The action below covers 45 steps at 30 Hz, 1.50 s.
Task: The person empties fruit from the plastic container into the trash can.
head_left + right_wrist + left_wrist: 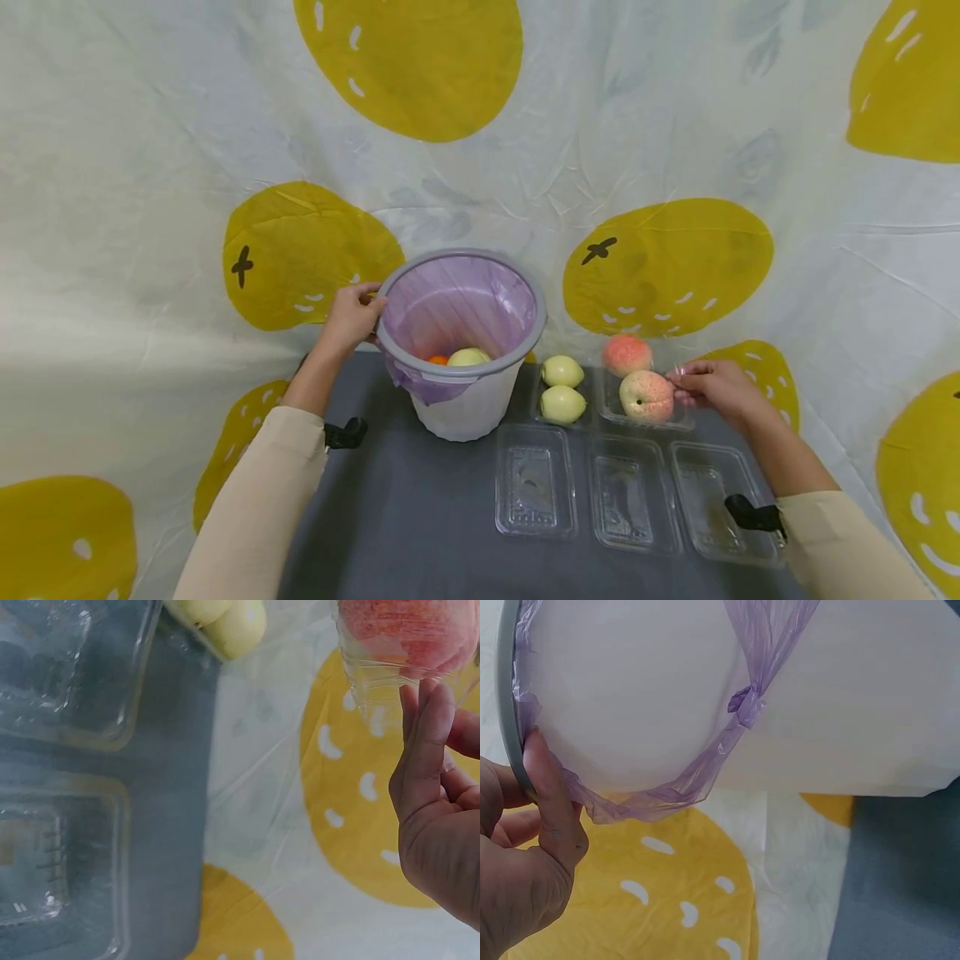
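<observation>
Here a round white plastic bucket is rimmed in grey and lined with translucent purple plastic film. To its right, two oval yellow-green fruits are followed by two round peaches, flushed pink over yellow! Dark grey is shown by the flat tabletop; far behind, a white cloth is splashed with yellow fruit shapes, dashed white, some crossed black.
</observation>
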### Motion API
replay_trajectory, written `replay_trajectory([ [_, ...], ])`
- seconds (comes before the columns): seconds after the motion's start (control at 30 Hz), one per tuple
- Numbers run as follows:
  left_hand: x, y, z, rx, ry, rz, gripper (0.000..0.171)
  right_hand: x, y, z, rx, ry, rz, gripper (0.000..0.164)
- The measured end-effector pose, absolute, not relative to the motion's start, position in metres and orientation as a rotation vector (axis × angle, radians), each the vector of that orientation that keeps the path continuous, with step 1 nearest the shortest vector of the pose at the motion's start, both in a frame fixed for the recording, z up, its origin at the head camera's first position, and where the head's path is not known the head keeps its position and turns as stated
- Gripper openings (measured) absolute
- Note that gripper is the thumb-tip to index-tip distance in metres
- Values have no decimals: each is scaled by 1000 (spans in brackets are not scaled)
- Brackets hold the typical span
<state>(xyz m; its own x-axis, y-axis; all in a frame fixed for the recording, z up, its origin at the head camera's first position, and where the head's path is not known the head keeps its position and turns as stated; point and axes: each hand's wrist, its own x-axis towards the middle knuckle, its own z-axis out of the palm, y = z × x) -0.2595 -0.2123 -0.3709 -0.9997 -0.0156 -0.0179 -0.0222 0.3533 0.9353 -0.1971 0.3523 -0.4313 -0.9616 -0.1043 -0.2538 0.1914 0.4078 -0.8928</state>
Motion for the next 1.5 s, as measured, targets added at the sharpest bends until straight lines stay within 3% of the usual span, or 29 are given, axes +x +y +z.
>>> replay_trajectory([
  [0.23,-258,-213,-372,-43,2591,1761,46,-197,336,-412,30,2392,-1593,39],
  [0.47,-258,-214,-372,-35,2584,1759,48,-203,327,-389,-40,2323,-1693,20],
  [0.83,-259,-214,-371,-21,2577,1767,46,-207,308,-350,6,2244,-1805,30],
  [1.5,-258,-212,-367,-46,2563,1755,49,-229,258,-286,-78,2240,-1810,22],
])
